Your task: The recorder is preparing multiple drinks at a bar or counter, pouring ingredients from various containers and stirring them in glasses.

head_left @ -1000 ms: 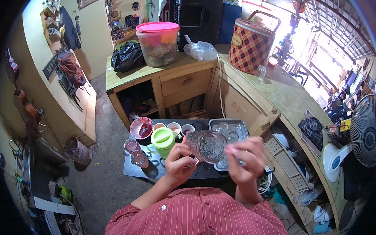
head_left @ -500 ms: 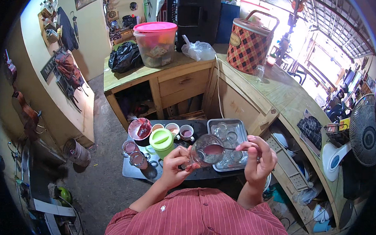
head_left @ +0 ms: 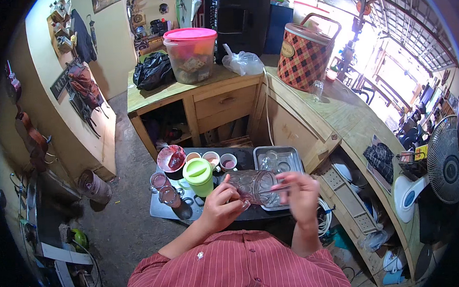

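My left hand (head_left: 222,203) is wrapped round a clear glass mug (head_left: 250,185), which lies tilted on its side in the air with its mouth toward my right. At that mouth, my right hand (head_left: 301,192) pinches a spoon (head_left: 277,189) by its handle; hand and spoon are smeared by motion. A lime-green lidded pitcher (head_left: 198,179) stands just left of the mug. Two glass mugs of brownish drink, a nearer one (head_left: 169,196) and a farther one (head_left: 159,181), stand at the left. Behind the pitcher are several cups, one with purplish contents (head_left: 228,164).
Beneath and beyond my hands, a metal tray (head_left: 299,159) holds clear glassware. A red-and-white bowl (head_left: 165,166) sits at the low table's far left. Wooden counters bear a pink-lidded tub (head_left: 190,59), a plaid cooler (head_left: 305,60) and a fan (head_left: 445,161). A bucket (head_left: 94,187) stands on the floor.
The glass mug has turned from facing me to lying sideways, its mouth toward the right. My right hand has shifted left and lower, with the spoon now at the mug's mouth.
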Available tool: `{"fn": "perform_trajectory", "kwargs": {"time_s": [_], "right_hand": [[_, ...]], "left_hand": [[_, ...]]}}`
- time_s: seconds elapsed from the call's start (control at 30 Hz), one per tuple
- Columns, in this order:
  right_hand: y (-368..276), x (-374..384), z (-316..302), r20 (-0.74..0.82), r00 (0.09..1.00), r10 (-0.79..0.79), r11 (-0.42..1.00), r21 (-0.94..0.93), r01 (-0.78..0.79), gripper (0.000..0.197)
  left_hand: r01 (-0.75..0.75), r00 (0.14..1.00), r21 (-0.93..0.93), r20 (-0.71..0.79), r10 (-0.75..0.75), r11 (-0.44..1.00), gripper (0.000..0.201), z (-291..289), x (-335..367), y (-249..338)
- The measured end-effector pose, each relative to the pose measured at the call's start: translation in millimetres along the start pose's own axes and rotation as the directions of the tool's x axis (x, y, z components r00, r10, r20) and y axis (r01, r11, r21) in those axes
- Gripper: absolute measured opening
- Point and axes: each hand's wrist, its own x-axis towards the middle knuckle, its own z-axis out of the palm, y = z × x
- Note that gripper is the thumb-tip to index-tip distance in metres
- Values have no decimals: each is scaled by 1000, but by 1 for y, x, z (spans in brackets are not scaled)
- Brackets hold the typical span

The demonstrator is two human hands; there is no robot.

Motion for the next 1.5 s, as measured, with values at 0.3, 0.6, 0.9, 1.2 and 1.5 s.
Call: {"fn": "perform_trajectory", "kwargs": {"time_s": [0.3, 0.6, 0.9, 1.2, 1.5], "right_hand": [[-4, 4, -8, -73, 993, 93, 995, 28, -91, 28], [8, -2, -10, -59, 986, 156, 963, 232, -138, 33], [0, -5, 0, -119, 991, -64, 994, 82, 74, 11], [2, 5, -15, 14, 929, -371, 671, -687, 278, 28], [-5, 1, -23, 157, 988, 10, 742, -663, 98, 47]], "left_hand": [[-54, 997, 116, -53, 60, 992, 18, -1, 4, 2], [-73, 997, 113, 11, 73, 991, 22, 9, 1, 2], [31, 999, 46, -17, -31, 998, 20, 14, -3, 2], [82, 996, 24, -49, -81, 996, 19, 14, -6, -1], [134, 991, 53, 0, -134, 990, 19, 18, -10, -5]]}}
